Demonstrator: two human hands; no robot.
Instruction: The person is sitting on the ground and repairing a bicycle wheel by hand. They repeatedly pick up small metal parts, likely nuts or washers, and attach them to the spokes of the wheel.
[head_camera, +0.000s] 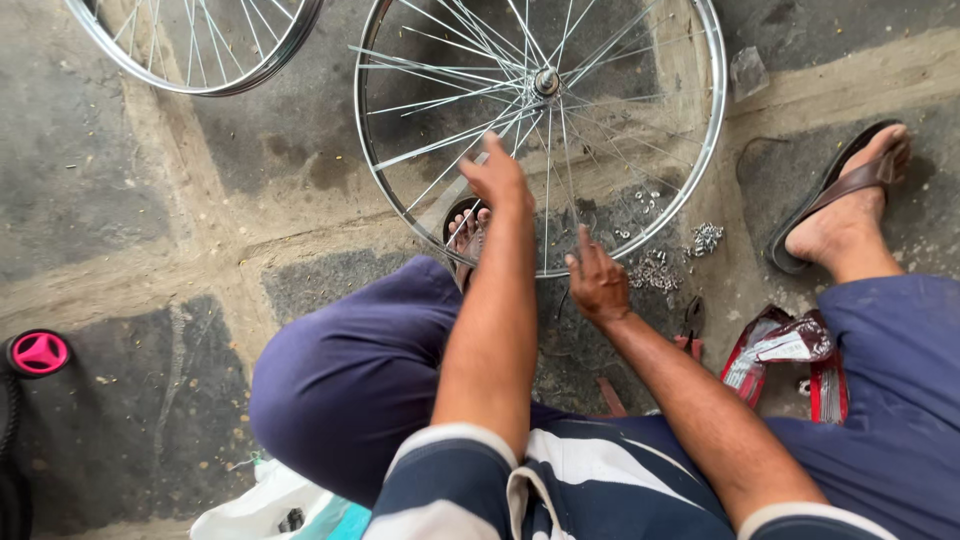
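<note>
Steadying a spoked bicycle wheel (690, 150), our left hand (497, 180) pinches a spoke while our right hand (597, 283) hovers loosely open; a careless knock could scatter the spoke nipples (655, 270).

We stretch our left hand (497, 178) forward, fingers (478, 163) pinched together, while our right hand (598, 282) hangs nearer, fingers loosely curled.

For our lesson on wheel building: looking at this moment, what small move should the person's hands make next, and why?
Probably the right hand should reach to the small metal nipples heaped on the ground beside it. The left hand already holds a spoke of the wheel near the rim, while the right seems empty.
</note>
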